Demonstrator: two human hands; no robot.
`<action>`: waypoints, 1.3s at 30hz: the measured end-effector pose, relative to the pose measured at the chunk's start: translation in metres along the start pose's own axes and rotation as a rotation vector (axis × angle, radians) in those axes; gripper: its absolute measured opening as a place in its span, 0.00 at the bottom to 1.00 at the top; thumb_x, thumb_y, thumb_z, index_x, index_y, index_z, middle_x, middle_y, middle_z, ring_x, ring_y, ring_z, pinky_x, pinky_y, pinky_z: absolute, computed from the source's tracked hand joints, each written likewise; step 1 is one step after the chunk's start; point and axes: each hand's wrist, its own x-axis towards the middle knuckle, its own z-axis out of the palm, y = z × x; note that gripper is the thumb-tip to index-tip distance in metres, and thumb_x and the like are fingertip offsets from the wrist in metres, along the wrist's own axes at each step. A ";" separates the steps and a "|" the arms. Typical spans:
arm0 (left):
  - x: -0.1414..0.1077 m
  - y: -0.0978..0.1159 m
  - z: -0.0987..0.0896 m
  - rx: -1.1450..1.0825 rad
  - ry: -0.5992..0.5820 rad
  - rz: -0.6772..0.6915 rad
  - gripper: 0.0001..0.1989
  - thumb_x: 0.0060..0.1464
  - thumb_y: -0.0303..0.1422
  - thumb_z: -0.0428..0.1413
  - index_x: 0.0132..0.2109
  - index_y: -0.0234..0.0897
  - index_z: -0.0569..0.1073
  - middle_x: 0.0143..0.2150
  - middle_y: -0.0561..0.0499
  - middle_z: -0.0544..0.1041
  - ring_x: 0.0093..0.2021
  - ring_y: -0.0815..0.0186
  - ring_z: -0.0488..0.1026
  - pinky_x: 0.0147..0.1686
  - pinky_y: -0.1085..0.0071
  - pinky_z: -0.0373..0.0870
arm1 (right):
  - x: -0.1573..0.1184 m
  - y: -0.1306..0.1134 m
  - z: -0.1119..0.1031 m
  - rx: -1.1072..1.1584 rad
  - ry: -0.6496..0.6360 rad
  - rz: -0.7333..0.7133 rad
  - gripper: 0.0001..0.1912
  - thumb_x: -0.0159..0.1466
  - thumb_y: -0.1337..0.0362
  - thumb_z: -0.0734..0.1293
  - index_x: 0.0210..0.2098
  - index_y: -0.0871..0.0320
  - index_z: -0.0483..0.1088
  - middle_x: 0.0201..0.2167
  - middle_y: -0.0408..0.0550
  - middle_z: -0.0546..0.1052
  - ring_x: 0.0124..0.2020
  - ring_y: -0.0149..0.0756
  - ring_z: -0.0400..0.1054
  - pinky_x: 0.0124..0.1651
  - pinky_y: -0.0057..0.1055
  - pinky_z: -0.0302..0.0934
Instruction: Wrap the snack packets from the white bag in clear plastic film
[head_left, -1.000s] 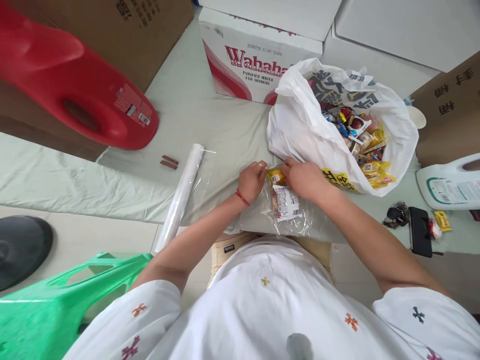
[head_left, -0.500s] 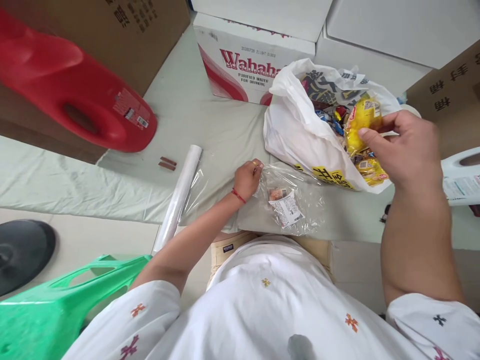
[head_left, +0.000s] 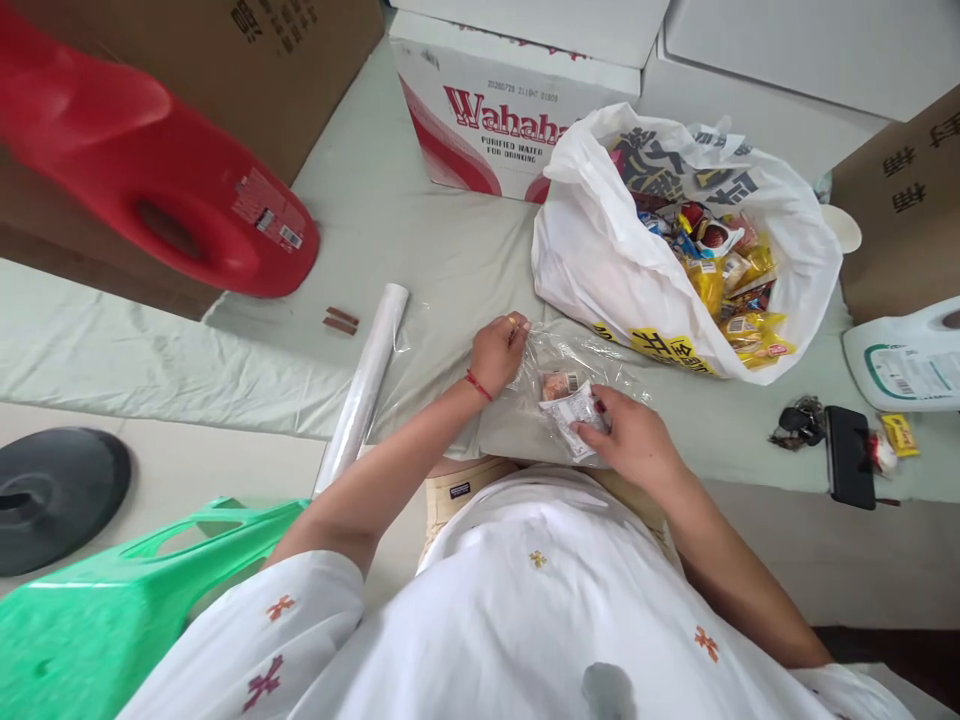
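Observation:
My left hand (head_left: 501,352) is closed in a pinch on the edge of a clear plastic bag (head_left: 517,405), which lies spread in front of me. A white printed snack packet (head_left: 571,412) is at the bag, tilted, beside a small brownish snack packet (head_left: 559,384). My right hand (head_left: 630,430) has its thumb and fingers closed around the white packet's right side. Whether its fingers are inside the bag or on top of the film, I cannot tell. Behind my right hand stands an open white carrier bag (head_left: 600,260) full of colourful wrapped snacks (head_left: 709,285).
A roll of clear plastic (head_left: 367,380) lies left of my left arm. Farther left are a red jug (head_left: 217,235) and a green stool (head_left: 97,620). A water carton (head_left: 487,130) stands behind. Keys (head_left: 799,422), a phone (head_left: 850,455) and a white bottle (head_left: 904,360) lie right.
My right hand has let go of the yellow snack packet at the carrier bag and moved left and toward me, onto the white packet. My left hand keeps its pinch in place.

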 end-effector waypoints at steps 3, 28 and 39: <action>0.000 0.000 0.000 -0.017 -0.001 -0.010 0.13 0.69 0.38 0.50 0.38 0.41 0.74 0.32 0.50 0.74 0.37 0.59 0.72 0.43 0.64 0.65 | 0.016 0.004 -0.014 0.220 0.051 0.080 0.25 0.64 0.48 0.71 0.55 0.55 0.73 0.38 0.46 0.81 0.27 0.34 0.70 0.33 0.31 0.62; 0.003 0.007 -0.017 0.031 -0.002 -0.136 0.11 0.64 0.37 0.52 0.36 0.38 0.75 0.21 0.57 0.63 0.26 0.66 0.60 0.33 0.68 0.55 | -0.023 0.011 0.086 0.541 0.287 0.259 0.31 0.62 0.50 0.71 0.59 0.62 0.72 0.31 0.45 0.79 0.28 0.38 0.69 0.37 0.35 0.65; -0.022 0.019 -0.039 -0.048 0.024 -0.279 0.10 0.59 0.37 0.55 0.31 0.38 0.71 0.23 0.57 0.67 0.27 0.68 0.65 0.33 0.70 0.59 | -0.080 0.035 0.053 0.310 0.345 -0.429 0.12 0.71 0.68 0.66 0.44 0.52 0.83 0.36 0.48 0.78 0.31 0.31 0.74 0.33 0.27 0.67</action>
